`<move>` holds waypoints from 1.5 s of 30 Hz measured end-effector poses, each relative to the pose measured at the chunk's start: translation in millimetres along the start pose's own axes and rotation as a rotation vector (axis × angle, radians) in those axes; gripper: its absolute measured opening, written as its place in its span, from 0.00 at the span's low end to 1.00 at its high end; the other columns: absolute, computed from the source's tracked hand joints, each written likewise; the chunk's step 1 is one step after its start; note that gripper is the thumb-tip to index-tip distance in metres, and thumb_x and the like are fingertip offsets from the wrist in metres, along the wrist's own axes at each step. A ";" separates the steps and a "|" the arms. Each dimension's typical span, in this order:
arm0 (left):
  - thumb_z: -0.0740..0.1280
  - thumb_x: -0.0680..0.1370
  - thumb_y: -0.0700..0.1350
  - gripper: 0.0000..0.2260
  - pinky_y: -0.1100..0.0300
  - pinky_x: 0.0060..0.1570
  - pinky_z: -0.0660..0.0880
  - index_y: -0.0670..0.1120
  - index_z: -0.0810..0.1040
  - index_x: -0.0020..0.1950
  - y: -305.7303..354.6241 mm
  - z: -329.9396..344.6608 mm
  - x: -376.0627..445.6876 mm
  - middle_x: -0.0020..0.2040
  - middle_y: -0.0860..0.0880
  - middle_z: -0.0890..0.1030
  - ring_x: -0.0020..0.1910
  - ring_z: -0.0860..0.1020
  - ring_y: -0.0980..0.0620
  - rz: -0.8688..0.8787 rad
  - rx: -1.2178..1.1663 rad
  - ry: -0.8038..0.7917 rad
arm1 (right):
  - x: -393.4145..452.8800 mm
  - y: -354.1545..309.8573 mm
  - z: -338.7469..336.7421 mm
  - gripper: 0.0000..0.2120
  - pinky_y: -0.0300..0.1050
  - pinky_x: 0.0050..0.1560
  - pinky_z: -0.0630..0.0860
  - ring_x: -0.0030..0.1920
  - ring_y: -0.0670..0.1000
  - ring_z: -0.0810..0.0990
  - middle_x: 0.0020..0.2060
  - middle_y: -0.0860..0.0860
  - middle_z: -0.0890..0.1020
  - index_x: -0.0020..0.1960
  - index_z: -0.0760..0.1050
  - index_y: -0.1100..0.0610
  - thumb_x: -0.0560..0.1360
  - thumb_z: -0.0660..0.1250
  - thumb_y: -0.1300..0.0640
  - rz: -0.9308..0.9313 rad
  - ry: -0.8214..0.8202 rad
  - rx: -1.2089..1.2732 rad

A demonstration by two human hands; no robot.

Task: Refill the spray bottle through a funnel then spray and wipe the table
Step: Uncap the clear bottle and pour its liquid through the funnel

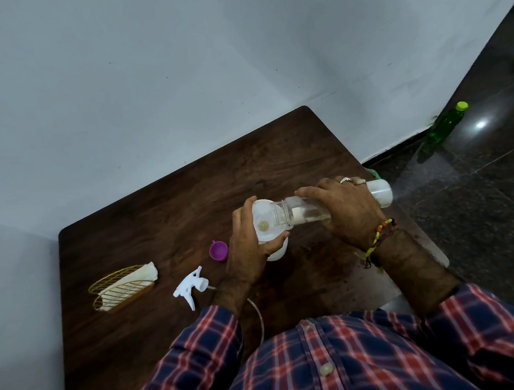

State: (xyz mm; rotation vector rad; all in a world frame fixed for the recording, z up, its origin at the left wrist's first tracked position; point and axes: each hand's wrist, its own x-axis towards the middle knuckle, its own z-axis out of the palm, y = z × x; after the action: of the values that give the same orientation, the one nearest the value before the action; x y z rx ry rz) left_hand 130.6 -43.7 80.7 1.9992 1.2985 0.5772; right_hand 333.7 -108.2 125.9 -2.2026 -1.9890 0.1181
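**Pouring water sideways into the funnel**

The right hand [348,208] is wrapped around a clear refill bottle [380,195]. The bottle lies almost flat. Its long side runs from right to left, with its open mouth on the left. That mouth sits right over the white funnel [264,217].

The left hand [248,248] curls around the funnel and the top of the white spray bottle [277,250] under it. It holds them steady. The spray bottle stands up on the brown table [157,209], just in front of the person.

This looks like the filling step. The big thing to watch is the mouth of the clear bottle. It must stay above the funnel's cup, or water will spill on the table. I think the right hand needs to tip the far end up a bit more to let the rest flow out.

The white spray head [191,287] lies on the table, to the left of the left hand. A purple cap [218,251] sits near it. A gold wire holder with a cloth [122,287] is farther left, ready for wiping.
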 end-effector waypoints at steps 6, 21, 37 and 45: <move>0.78 0.67 0.55 0.42 0.78 0.50 0.62 0.49 0.61 0.75 -2.1 1.0 0.8 0.69 0.50 0.65 0.60 0.66 0.61 -0.003 0.003 0.009 | 1.8 0.0 0.2 0.29 0.57 0.57 0.73 0.52 0.56 0.80 0.52 0.48 0.81 0.66 0.72 0.42 0.68 0.76 0.55 -0.008 0.012 0.001; 0.78 0.67 0.54 0.42 0.63 0.55 0.69 0.48 0.61 0.75 0.0 -0.5 -1.7 0.69 0.48 0.65 0.62 0.66 0.58 0.010 -0.021 0.017 | 1.8 -1.3 -1.8 0.30 0.57 0.58 0.72 0.54 0.57 0.80 0.54 0.49 0.81 0.68 0.71 0.43 0.68 0.75 0.56 0.003 -0.006 0.011; 0.77 0.67 0.57 0.44 0.60 0.56 0.71 0.51 0.58 0.77 -1.1 -0.7 -1.7 0.69 0.48 0.65 0.62 0.67 0.58 0.025 0.011 -0.001 | 1.6 -2.4 -2.9 0.30 0.56 0.58 0.72 0.54 0.56 0.79 0.54 0.48 0.80 0.68 0.70 0.42 0.69 0.75 0.56 -0.002 0.000 -0.005; 0.77 0.66 0.58 0.44 0.63 0.55 0.68 0.51 0.59 0.76 1.6 -3.4 -1.4 0.70 0.50 0.65 0.62 0.66 0.59 0.011 -0.008 -0.017 | 1.3 -2.0 -0.6 0.31 0.56 0.57 0.72 0.53 0.55 0.80 0.53 0.47 0.80 0.67 0.70 0.41 0.68 0.76 0.54 0.002 0.002 -0.011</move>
State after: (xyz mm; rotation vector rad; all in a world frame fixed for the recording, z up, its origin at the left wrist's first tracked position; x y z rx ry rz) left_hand 128.7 -44.5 84.2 2.0014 1.2745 0.5688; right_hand 331.9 -106.7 126.9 -2.2111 -1.9908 0.1047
